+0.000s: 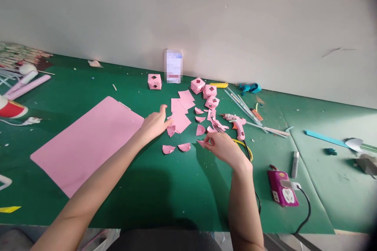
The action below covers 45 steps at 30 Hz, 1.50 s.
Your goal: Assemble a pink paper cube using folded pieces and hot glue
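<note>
My left hand [155,123] has its fingers apart at the edge of some pink paper squares [181,120]. A small curved pink piece [171,130] lies right by its fingertips; whether they touch it I cannot tell. Between the thumb and fingers of my right hand [221,147] is a small pink paper piece [201,143]. Two similar half-round pieces [169,149] [184,147] lie on the green table between the hands. More cut pieces [200,130] lie beyond my right hand, beside a greyish tool [218,125] that is partly hidden.
Several folded pink paper shapes with cut-out holes [154,81] stand near the wall, beside a propped phone [173,66]. A large pink sheet [88,145] lies left. To the right are a pink glue gun [239,125], clear glue sticks [243,106] and a magenta power block [282,188] with a cable.
</note>
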Motion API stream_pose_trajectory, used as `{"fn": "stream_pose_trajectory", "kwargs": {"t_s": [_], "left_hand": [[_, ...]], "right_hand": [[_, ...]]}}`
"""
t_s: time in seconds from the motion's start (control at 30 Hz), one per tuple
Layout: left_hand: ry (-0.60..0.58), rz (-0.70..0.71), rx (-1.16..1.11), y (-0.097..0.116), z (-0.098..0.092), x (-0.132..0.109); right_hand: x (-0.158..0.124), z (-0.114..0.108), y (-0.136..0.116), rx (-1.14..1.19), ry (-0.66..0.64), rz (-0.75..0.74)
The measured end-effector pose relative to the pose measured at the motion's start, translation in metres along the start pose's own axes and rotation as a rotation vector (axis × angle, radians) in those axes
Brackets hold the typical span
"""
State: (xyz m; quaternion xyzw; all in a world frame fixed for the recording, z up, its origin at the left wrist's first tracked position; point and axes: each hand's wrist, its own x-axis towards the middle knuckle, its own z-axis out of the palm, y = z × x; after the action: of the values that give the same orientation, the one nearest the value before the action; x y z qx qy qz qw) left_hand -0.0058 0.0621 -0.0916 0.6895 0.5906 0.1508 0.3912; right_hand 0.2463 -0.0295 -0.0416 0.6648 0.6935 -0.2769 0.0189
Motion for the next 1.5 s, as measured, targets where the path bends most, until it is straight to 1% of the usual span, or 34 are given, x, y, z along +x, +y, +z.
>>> {"fn": "stream_pose_trajectory", "kwargs": {"t_s": [0.03, 0.1, 0.2, 0.23, 0.33, 0.4, 0.47, 0.57, 0.67, 0.73, 0.8, 0.93, 1.0, 1.07, 1.1, 1.13, 1.17, 1.2, 1.27, 1.3, 1.33, 1.37, 1.43, 1.5], "left_hand": [[0.042, 0.056, 0.071, 0.008, 0.001, 0.007], [0.070, 0.204, 0.174, 0.025, 0.010, 0.026], [0.014, 0.470, 0.268, 0.047, 0.035, 0.057], [-0.005, 0.533, 0.298, 0.052, 0.044, 0.066], [-0.017, 0.629, 0.385, 0.055, 0.063, 0.085], [-0.003, 0.659, 0.432, 0.050, 0.066, 0.089], [0.022, 0.678, 0.469, 0.041, 0.060, 0.084], [0.086, 0.683, 0.512, 0.025, 0.041, 0.069], [0.139, 0.663, 0.533, 0.009, 0.021, 0.051], [0.151, 0.654, 0.534, 0.001, 0.012, 0.041], [0.159, 0.657, 0.524, -0.004, 0.007, 0.032], [0.206, 0.649, 0.485, -0.007, 0.002, 0.016], [0.204, 0.650, 0.469, -0.005, 0.002, 0.008], [0.219, 0.632, 0.397, 0.001, 0.004, 0.000], [0.233, 0.601, 0.295, 0.006, 0.006, -0.005], [0.258, 0.549, 0.145, 0.014, 0.008, -0.010], [0.248, 0.506, -0.019, 0.023, 0.011, -0.015], [0.205, 0.477, -0.206, 0.034, 0.013, -0.020], [0.030, 0.504, -0.555, 0.056, 0.017, -0.031], [-0.026, 0.523, -0.684, 0.067, 0.018, -0.036], [-0.063, 0.528, -0.772, 0.077, 0.018, -0.041], [-0.076, 0.508, -0.827, 0.086, 0.017, -0.045], [-0.039, 0.401, -0.852, 0.099, 0.014, -0.050], [-0.028, 0.285, -0.858, 0.106, 0.012, -0.051]], "right_hand": [[-0.002, -0.002, 0.000, -0.002, 0.004, 0.009], [-0.007, -0.006, 0.002, 0.004, 0.017, 0.020], [-0.011, -0.008, 0.006, 0.026, 0.038, 0.024], [-0.012, -0.008, 0.009, 0.033, 0.045, 0.024], [-0.014, -0.009, 0.017, 0.061, 0.072, 0.026], [-0.016, -0.010, 0.022, 0.089, 0.084, 0.022], [-0.018, -0.012, 0.026, 0.115, 0.110, 0.013], [-0.019, -0.016, 0.027, 0.158, 0.197, -0.004], [-0.017, -0.018, 0.023, 0.217, 0.363, -0.037], [-0.015, -0.019, 0.019, 0.249, 0.491, -0.070], [-0.014, -0.019, 0.017, 0.264, 0.575, -0.102], [-0.015, -0.018, 0.019, 0.266, 0.660, -0.128], [-0.015, -0.017, 0.021, 0.263, 0.713, -0.140], [-0.015, -0.015, 0.020, 0.259, 0.782, -0.180], [-0.014, -0.013, 0.017, 0.257, 0.828, -0.213], [-0.014, -0.011, 0.014, 0.255, 0.888, -0.258], [-0.013, -0.008, 0.009, 0.250, 0.959, -0.312], [-0.012, -0.005, 0.005, 0.240, 1.037, -0.371], [-0.010, -0.001, -0.005, 0.188, 1.186, -0.484], [-0.009, 0.001, -0.009, 0.144, 1.243, -0.527], [-0.008, 0.003, -0.013, 0.095, 1.284, -0.552], [-0.007, 0.004, -0.015, 0.043, 1.303, -0.560], [-0.004, 0.005, -0.016, -0.037, 1.305, -0.553], [-0.002, 0.006, -0.015, -0.071, 1.289, -0.549]]}}
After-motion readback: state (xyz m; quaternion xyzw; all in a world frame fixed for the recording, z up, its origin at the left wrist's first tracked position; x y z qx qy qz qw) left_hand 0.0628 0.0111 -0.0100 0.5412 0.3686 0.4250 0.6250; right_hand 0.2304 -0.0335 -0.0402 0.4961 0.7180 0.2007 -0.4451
